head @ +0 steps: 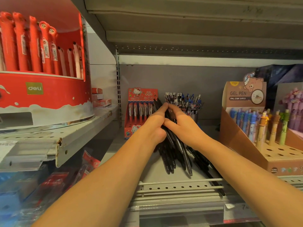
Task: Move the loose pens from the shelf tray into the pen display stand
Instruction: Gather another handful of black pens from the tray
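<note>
I have a bundle of black pens (170,141) gathered between both palms above the grey shelf tray (180,185). My left hand (154,123) curls round the bundle from one side, my right hand (183,123) wraps it from the other, fingertips meeting near the top. More black pens (203,163) lie loose on the tray under my right wrist. Behind the bundle stands a red Hello Kitty stand (139,112), and just right of that a cup of blue and patterned pens (185,102). Further right of the bundle, a brown box (244,95) reads "GEL PEN YML-218R 24PCS". Far left, a red drum display (44,89) carries "deli".
</note>
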Motion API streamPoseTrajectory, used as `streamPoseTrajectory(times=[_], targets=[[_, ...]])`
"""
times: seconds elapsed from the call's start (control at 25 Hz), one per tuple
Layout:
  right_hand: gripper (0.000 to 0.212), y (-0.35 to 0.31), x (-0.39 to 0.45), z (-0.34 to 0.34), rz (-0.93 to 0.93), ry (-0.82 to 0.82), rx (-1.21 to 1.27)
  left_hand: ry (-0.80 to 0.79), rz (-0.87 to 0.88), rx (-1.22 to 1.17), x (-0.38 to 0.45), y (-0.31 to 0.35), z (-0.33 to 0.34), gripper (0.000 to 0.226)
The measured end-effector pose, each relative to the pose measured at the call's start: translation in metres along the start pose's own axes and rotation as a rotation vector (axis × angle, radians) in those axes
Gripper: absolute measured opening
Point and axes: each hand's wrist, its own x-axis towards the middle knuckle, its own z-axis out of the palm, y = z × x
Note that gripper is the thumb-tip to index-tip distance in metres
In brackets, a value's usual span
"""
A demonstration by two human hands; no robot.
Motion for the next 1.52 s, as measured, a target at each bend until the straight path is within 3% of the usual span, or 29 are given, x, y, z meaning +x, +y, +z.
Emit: streamPoseTrajectory(times=[0.08,0.28,0.44,0.56,0.64,0.76,0.88,1.0,1.08,1.16,1.28,1.36,1.52], targets=[[0.065,-0.001,-0.001,0.0,-0.014,0.044,-0.019,0.021,0.003,0.017,-0.001,0.002,0.001,0.038],[0.044,-0.001,-0.002,0.002,-0.055,0.113,-0.1,0.042,0.003,0.019,-0.003,0.006,0.0,0.049],[0.04,-0.006,-0.003,0.001,-0.099,0.111,-0.109,-0.003,-0.032,-0.032,-0.01,0.007,-0.001,0.035],[0.024,-0.01,-0.004,-0.003,-0.092,0.177,-0.111,-0.068,-0.061,-0.113,-0.015,0.009,-0.003,0.025],[0.021,-0.011,-0.002,-0.007,-0.07,0.212,-0.217,-0.09,-0.007,0.006,-0.015,0.004,-0.002,0.026],[0.024,-0.018,0.017,-0.014,0.087,0.236,-0.315,-0.083,0.122,0.362,-0.011,-0.005,0.001,0.049],[0.026,-0.03,0.039,-0.02,0.287,0.168,-0.389,-0.051,0.153,0.411,-0.008,-0.004,0.001,0.072],[0.031,-0.041,0.039,-0.011,0.179,0.175,-0.464,-0.04,0.191,0.381,-0.015,-0.004,0.001,0.063],[0.036,-0.044,0.028,-0.007,0.024,0.245,-0.353,-0.071,0.195,0.229,-0.02,-0.002,0.002,0.04],[0.035,-0.041,0.013,-0.011,-0.072,0.272,-0.232,-0.042,0.191,0.11,-0.017,0.004,0.001,0.035],[0.031,-0.029,-0.009,-0.025,0.044,-0.027,-0.15,0.109,0.222,0.16,-0.007,0.015,-0.004,0.039],[0.03,-0.025,-0.017,-0.029,0.136,-0.229,-0.033,0.117,0.236,0.139,-0.003,0.017,-0.005,0.044],[0.027,-0.021,-0.016,-0.032,0.205,-0.24,0.186,0.115,0.28,0.334,0.0,0.007,-0.001,0.047]])
